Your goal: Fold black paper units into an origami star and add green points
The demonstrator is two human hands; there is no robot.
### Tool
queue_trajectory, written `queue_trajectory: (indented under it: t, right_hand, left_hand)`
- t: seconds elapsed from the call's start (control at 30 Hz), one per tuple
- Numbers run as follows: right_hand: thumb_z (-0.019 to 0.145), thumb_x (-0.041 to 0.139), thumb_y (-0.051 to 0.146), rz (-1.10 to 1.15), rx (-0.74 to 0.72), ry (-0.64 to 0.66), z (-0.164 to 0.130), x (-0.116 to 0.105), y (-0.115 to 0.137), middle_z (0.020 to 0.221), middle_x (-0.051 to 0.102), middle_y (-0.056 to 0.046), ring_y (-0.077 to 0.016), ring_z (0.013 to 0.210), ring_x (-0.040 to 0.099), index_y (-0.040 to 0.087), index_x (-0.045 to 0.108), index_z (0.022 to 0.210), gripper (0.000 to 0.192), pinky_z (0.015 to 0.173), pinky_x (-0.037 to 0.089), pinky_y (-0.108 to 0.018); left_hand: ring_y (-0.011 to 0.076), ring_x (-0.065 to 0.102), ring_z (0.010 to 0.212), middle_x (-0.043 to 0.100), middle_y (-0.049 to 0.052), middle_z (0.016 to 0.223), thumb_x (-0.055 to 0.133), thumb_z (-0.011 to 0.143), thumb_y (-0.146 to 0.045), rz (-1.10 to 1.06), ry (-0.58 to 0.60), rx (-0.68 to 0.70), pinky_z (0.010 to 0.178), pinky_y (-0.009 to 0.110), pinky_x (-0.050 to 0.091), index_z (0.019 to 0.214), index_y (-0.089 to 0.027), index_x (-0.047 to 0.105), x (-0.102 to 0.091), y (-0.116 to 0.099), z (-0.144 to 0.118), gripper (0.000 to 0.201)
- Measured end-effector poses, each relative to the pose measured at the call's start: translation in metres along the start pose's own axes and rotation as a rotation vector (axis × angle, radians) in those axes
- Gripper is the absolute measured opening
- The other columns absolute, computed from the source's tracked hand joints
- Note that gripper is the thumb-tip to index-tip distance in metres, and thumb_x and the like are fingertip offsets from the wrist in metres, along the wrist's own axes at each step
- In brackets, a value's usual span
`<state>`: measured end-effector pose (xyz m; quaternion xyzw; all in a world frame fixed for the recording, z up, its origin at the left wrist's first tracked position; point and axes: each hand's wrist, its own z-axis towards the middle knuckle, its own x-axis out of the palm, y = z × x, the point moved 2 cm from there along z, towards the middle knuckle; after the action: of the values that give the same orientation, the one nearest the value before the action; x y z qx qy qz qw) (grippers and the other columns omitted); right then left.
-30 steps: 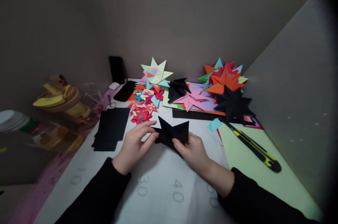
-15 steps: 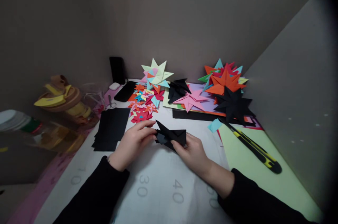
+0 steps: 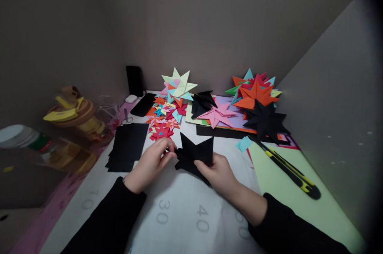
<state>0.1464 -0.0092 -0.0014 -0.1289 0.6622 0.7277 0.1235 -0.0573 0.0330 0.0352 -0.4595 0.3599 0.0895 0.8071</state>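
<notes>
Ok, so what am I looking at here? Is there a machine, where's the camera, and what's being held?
There's no machine here: these are a person's own bare hands. The view comes from one camera worn on their head, looking forward and down.

The right hand grips a folded black paper, while the left hand has its fingertips at the paper's left end.

On the table, black sheets lie to the left. Colourful small stars and a pink star lie further back. To the right, a cutter rests on a pale green sheet.
</notes>
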Motion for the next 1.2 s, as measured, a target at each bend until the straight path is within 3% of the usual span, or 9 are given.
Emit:
queue_trajectory:
  t: [0.13,0.23,0.33,0.47,0.6,0.73,0.9,1.03,1.2]
  right_hand:
    - [0.073,0.062,0.029,0.296,0.164,0.174,0.000,0.006,0.005,0.076,0.071,-0.005,-0.0197,0.068,0.064,0.014,0.066,0.077,0.015,0.062,0.051,-0.029]
    - [0.070,0.066,0.030,0.398,0.198,0.199,-0.001,0.008,0.006,0.079,0.073,-0.006,-0.0207,0.072,0.066,0.014,0.069,0.080,0.019,0.067,0.053,-0.031]
    - [0.070,0.069,0.032,0.494,0.232,0.189,0.000,0.010,0.001,0.078,0.073,-0.006,-0.0212,0.072,0.067,0.014,0.069,0.081,0.022,0.068,0.053,-0.032]
    - [0.070,0.072,0.035,0.569,0.232,0.164,0.002,0.011,-0.004,0.076,0.071,-0.006,-0.0211,0.071,0.067,0.014,0.069,0.081,0.024,0.067,0.053,-0.032]
    - [0.071,0.070,0.036,0.505,0.224,0.135,0.002,0.009,-0.003,0.076,0.071,-0.006,-0.0215,0.071,0.066,0.014,0.068,0.082,0.024,0.066,0.053,-0.032]
    - [0.074,0.063,0.030,0.351,0.178,0.063,0.000,0.007,-0.004,0.076,0.070,-0.006,-0.0206,0.068,0.065,0.014,0.067,0.080,0.017,0.062,0.052,-0.030]
    - [0.077,0.059,0.024,0.013,-0.051,-0.021,-0.003,0.003,-0.005,0.068,0.065,-0.004,-0.0171,0.061,0.059,0.015,0.063,0.073,0.010,0.056,0.047,-0.026]
    - [0.078,0.056,0.020,-0.110,-0.203,-0.023,-0.004,0.001,-0.004,0.069,0.065,-0.004,-0.0163,0.062,0.059,0.016,0.063,0.072,0.010,0.059,0.046,-0.026]
    - [0.079,0.055,0.021,-0.135,-0.182,-0.017,-0.002,0.001,-0.004,0.070,0.066,-0.006,-0.0172,0.063,0.060,0.015,0.065,0.074,0.012,0.059,0.046,-0.026]
  left_hand:
    - [0.0115,0.052,0.064,0.055,-0.003,0.074,0.047,0.089,-0.020,-0.029,-0.079,-0.145,0.060,0.023,0.042,0.082,-0.021,0.045,0.007,-0.002,-0.001,0.007]
    - [0.0110,0.051,0.060,0.054,-0.004,0.071,0.049,0.088,-0.022,-0.050,-0.176,-0.227,0.058,0.022,0.041,0.081,-0.021,0.046,0.012,-0.004,-0.002,0.007]
    - [0.0121,0.055,0.066,0.060,-0.001,0.076,0.051,0.088,-0.022,-0.077,-0.213,-0.204,0.062,0.023,0.043,0.085,-0.019,0.053,0.013,-0.005,-0.001,0.004]
    - [0.0158,0.062,0.083,0.067,0.004,0.091,0.055,0.087,-0.020,-0.124,-0.149,-0.115,0.074,0.027,0.047,0.096,-0.020,0.066,0.011,-0.006,0.000,0.014]
    - [0.0165,0.062,0.085,0.067,0.005,0.093,0.064,0.082,-0.020,-0.178,-0.117,-0.093,0.075,0.028,0.049,0.106,-0.020,0.069,0.009,-0.010,0.001,0.025]
    - [0.0169,0.062,0.086,0.068,0.006,0.094,0.066,0.079,-0.021,-0.228,-0.083,-0.161,0.076,0.028,0.049,0.103,-0.019,0.070,0.008,-0.012,0.002,0.024]
    - [0.0177,0.063,0.087,0.069,0.005,0.094,0.066,0.079,-0.022,-0.305,0.015,-0.240,0.077,0.028,0.048,0.096,-0.019,0.071,0.007,-0.010,0.004,0.018]
    - [0.0179,0.061,0.084,0.066,0.006,0.089,0.066,0.079,-0.025,-0.354,0.079,-0.236,0.075,0.028,0.047,0.092,-0.018,0.073,0.006,-0.007,0.004,0.017]
    - [0.0172,0.059,0.084,0.063,0.006,0.087,0.057,0.084,-0.025,-0.298,0.153,-0.178,0.076,0.028,0.045,0.082,-0.015,0.071,0.006,-0.007,0.004,0.017]
